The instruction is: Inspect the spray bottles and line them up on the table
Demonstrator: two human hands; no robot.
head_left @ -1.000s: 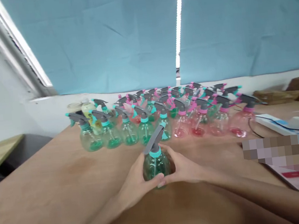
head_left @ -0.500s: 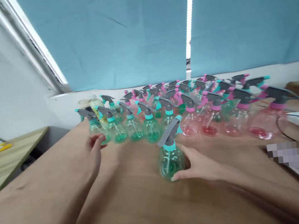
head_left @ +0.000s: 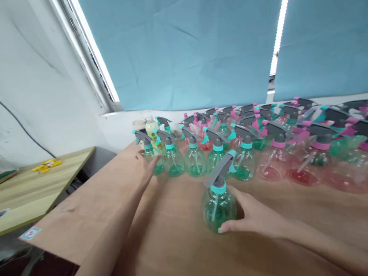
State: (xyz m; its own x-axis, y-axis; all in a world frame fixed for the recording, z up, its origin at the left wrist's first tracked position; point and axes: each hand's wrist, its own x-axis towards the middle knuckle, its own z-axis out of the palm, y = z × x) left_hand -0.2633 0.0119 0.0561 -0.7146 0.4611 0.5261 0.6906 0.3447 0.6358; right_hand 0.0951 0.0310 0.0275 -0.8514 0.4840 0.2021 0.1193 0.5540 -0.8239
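A green spray bottle point(head_left: 219, 207) with a grey trigger and teal collar stands alone on the brown table point(head_left: 170, 254). My right hand point(head_left: 251, 214) is wrapped round its right side. My left hand point(head_left: 145, 168) reaches far left, fingers stretched out, touching the leftmost green bottle point(head_left: 151, 157) of the front row. Behind stand several green bottles point(head_left: 195, 159) and, to the right, several pink bottles point(head_left: 279, 160), all with grey trigger heads.
A pale yellow bottle point(head_left: 152, 128) stands at the back left of the group. A lower wooden bench point(head_left: 27, 191) with yellow bits lies to the left. The white wall and blue blinds point(head_left: 186, 40) close the far side.
My left hand let go of the single green bottle and reached forward-left to the front row. My right hand stays on the bottle. The view swung left.
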